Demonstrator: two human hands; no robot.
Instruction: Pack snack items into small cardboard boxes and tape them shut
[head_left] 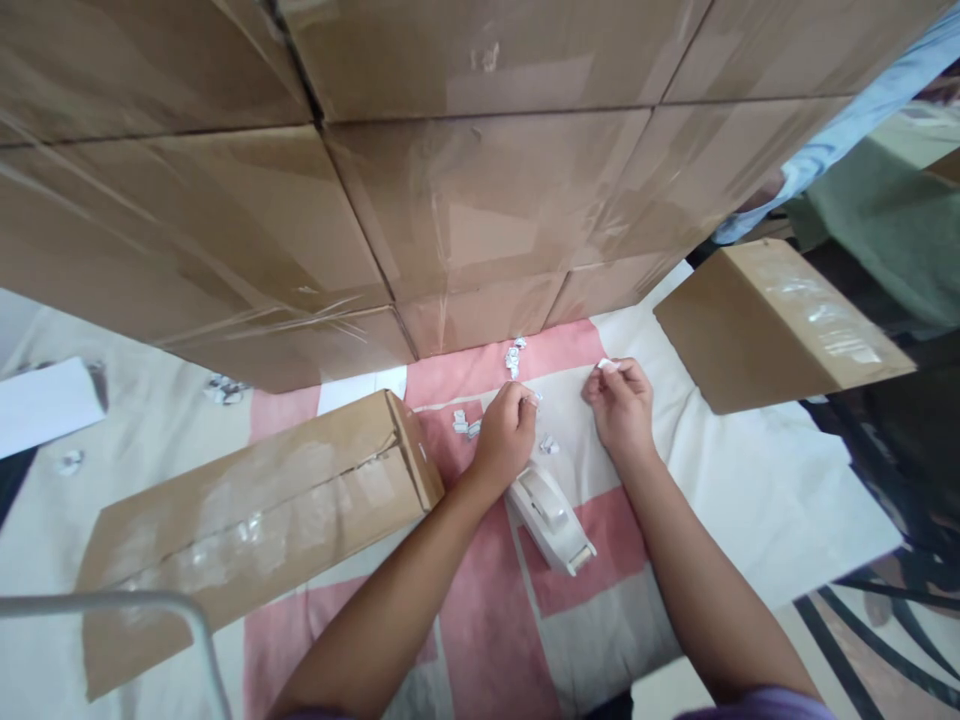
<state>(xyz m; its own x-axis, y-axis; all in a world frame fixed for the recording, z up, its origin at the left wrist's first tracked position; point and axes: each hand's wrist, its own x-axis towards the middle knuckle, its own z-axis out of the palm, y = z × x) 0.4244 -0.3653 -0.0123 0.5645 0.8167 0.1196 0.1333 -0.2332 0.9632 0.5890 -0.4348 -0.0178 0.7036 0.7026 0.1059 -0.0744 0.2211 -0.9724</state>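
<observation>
My left hand (507, 436) is closed in a pinch above the cloth, with a small whitish bit showing at its fingertips, too small to make out. My right hand (622, 408) pinches a small white paper piece (607, 365) between thumb and fingers. Just below my left hand a white tape dispenser (547, 515) lies on the red and white checked cloth (487, 620). Small folded paper pieces lie around my hands: some (514, 358) near the stacked boxes, others (465, 424) left of my left hand, and one (549, 444) between the hands.
Stacked, taped cardboard boxes (495, 200) form a wall ahead. A long taped carton (255, 530) lies at left, and another carton (780, 330) stands tilted at right. White sheets (780, 490) lie beneath the right carton. A curved pale bar (112, 603) crosses the lower left.
</observation>
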